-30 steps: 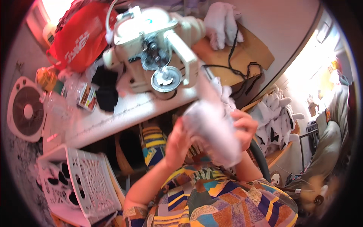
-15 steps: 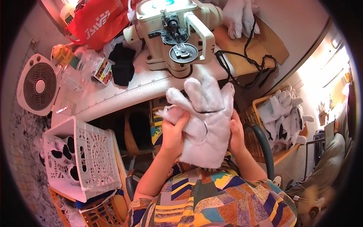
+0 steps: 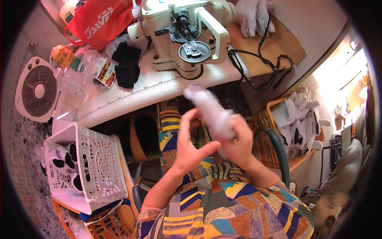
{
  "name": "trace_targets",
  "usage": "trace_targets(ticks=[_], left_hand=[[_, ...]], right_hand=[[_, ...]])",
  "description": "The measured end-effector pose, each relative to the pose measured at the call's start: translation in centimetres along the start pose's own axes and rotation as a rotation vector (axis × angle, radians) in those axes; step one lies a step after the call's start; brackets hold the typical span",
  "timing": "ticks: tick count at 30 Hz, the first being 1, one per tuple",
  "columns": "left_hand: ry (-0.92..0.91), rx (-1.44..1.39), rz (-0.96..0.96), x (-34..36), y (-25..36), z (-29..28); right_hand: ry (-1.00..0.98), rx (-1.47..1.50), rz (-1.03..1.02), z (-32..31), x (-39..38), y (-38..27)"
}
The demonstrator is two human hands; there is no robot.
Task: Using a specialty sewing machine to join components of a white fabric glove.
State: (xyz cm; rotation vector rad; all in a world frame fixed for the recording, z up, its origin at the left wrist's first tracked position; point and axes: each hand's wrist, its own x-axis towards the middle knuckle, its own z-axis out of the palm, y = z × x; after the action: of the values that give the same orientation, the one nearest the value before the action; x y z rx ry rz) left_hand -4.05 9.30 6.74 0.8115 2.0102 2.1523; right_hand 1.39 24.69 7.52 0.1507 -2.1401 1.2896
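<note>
A white plush glove (image 3: 209, 109), blurred by motion, is seen nearly edge-on in front of me. My right hand (image 3: 240, 139) is closed around its lower right part, and its top points up and left toward the table. Just left of the glove, my left hand (image 3: 189, 149) has its thumb and fingers spread with nothing in them. Beyond the hands stands a cream sewing machine (image 3: 159, 24) with round metal discs (image 3: 195, 51); the glove is apart from it.
At right, an orange basket (image 3: 260, 117) holds several white plush pieces, beside a dark chair armrest (image 3: 274, 147). A white crate (image 3: 105, 169) with black-and-white plush pieces stands left. The table bears a fan (image 3: 38, 91), black cloth (image 3: 126, 65), red bag (image 3: 99, 24) and black cord (image 3: 264, 65).
The glove has turned from facing me broadside to nearly edge-on. My left hand has let go and opened; my right hand has moved inward and grips it.
</note>
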Motion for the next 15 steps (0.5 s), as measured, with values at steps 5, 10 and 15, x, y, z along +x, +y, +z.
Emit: trace_targets(ticks=[5, 10, 15], left_hand=[[0.323, -0.606, -0.234, -0.3, 0.3, 0.2], [0.285, -0.601, -0.311, -0.3, 0.7, -1.1], [0.234, -0.613, -0.371, -0.2, 1.1, -1.2]], right_hand=[[-0.137, -0.003, -0.204, -0.1, 0.0, -2.1], [0.120, -0.124, -0.052, -1.3, 2.2, -1.4], [-0.080, 0.416, 0.231, 0.0, 3.8, -0.9]])
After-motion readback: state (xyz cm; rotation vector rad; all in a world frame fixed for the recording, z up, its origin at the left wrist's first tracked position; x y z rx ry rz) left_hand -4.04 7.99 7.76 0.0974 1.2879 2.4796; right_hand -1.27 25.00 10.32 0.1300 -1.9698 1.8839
